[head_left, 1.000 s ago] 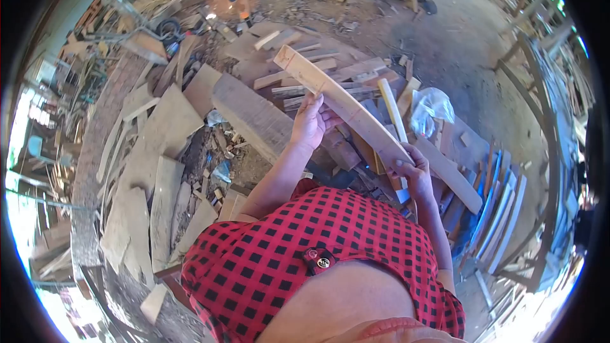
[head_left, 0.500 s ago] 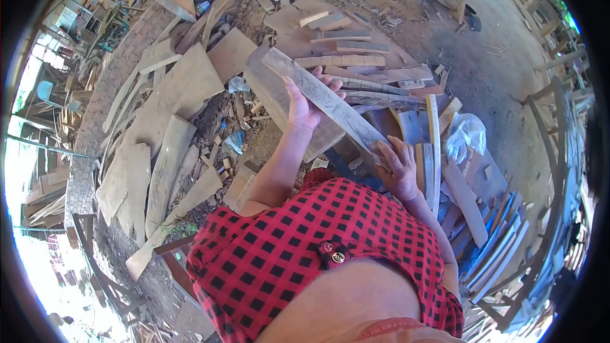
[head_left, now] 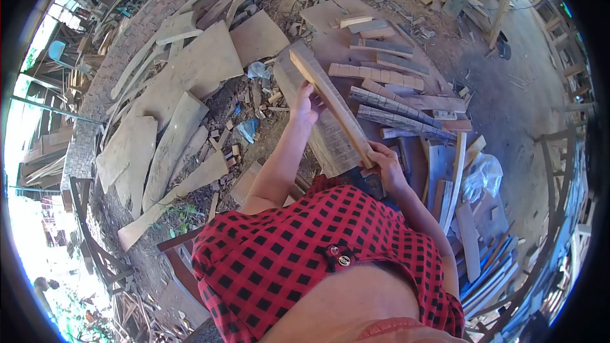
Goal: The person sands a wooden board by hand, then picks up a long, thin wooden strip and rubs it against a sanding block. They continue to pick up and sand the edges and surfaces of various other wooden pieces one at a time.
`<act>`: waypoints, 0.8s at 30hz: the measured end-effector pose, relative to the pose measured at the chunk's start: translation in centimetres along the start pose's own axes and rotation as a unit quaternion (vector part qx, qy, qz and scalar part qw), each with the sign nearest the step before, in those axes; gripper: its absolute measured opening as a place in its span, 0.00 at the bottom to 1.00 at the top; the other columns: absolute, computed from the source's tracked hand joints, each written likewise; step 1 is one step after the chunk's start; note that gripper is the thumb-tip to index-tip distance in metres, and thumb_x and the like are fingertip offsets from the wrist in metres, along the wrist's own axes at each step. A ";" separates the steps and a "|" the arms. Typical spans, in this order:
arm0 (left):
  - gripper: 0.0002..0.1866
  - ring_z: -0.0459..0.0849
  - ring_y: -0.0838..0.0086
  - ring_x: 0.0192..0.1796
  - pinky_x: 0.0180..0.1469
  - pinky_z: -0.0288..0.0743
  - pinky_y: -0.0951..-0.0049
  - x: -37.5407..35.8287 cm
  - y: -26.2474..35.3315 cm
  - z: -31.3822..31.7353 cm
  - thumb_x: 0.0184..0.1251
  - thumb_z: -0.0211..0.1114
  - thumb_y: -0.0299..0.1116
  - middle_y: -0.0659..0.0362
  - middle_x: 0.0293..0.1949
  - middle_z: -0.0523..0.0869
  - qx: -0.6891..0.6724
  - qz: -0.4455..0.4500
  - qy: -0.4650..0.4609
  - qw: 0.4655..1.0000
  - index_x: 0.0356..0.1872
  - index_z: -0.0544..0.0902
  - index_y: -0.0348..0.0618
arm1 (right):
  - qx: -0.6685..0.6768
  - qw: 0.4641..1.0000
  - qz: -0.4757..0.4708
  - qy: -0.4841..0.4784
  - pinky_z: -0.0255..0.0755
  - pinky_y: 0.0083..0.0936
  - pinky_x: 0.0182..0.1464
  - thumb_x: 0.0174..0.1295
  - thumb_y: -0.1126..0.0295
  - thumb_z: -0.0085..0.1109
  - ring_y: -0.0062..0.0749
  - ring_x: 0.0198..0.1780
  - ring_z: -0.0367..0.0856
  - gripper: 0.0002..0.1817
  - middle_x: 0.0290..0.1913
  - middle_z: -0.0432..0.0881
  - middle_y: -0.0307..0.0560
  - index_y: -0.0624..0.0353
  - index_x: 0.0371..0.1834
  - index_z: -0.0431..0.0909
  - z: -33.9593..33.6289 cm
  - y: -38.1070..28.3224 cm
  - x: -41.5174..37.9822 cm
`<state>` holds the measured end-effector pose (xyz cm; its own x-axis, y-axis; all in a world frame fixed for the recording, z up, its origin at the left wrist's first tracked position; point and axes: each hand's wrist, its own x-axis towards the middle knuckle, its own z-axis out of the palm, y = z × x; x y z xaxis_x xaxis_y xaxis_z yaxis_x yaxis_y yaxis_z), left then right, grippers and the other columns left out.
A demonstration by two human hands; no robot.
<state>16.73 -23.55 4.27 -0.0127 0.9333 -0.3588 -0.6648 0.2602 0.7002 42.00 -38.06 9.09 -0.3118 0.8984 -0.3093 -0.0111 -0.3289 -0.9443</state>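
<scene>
A long, narrow wooden plank (head_left: 335, 105) is held aslant in front of my chest, its thin edge turned up. Near its far part, my left hand (head_left: 307, 105) is closed on it from the left, some fingers hidden by the wood. My right hand (head_left: 386, 165) grips the near end with thumb and fingers. Below the plank lies a wide, weathered board (head_left: 333, 155), its surface marked with lines across the grain.
Several wood strips (head_left: 381, 77) lie in rows at the upper right. Large flat boards (head_left: 190, 63) cover the ground on the left. A clear plastic bag (head_left: 483, 174) sits on the right among more planks (head_left: 468, 241). Offcuts and a blue scrap (head_left: 248, 130) litter the dirt.
The plank has been rolled in my hands, from its broad grey face showing to its paler narrow edge. My right hand has shifted lower. The view has swung a little left.
</scene>
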 end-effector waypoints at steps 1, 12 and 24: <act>0.31 0.81 0.60 0.51 0.50 0.78 0.48 0.1 0.1 -0.2 0.72 0.56 0.45 0.53 0.55 0.76 -0.002 0.001 0.003 1.000 0.72 0.58 0.52 | 0.114 0.992 0.052 -0.016 0.79 0.30 0.41 0.67 0.65 0.51 0.39 0.40 0.84 0.23 0.46 0.82 0.53 0.66 0.62 0.70 0.0 0.3 0.6; 0.41 0.87 0.63 0.41 0.39 0.83 0.66 1.4 1.6 -1.0 0.54 0.73 0.26 0.48 0.45 0.83 0.396 0.131 0.161 0.895 0.70 0.63 0.38 | 0.160 0.968 0.187 0.056 0.78 0.27 0.25 0.73 0.59 0.44 0.33 0.27 0.84 0.24 0.34 0.82 0.49 0.63 0.65 0.66 1.5 2.7 3.0; 0.32 0.83 0.50 0.50 0.50 0.77 0.52 1.9 -1.2 -3.1 0.63 0.60 0.54 0.43 0.52 0.81 0.694 0.234 0.170 0.660 0.66 0.71 0.51 | -0.215 0.966 0.000 0.144 0.75 0.33 0.33 0.59 0.66 0.63 0.32 0.27 0.82 0.25 0.28 0.81 0.48 0.61 0.60 0.74 -4.8 6.3 -7.0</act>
<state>15.20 -22.92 0.79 -0.2982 0.9436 0.1441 0.7918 0.1602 0.5894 48.70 -44.99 4.72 -0.0334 0.9624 -0.2695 0.4041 -0.2336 -0.8844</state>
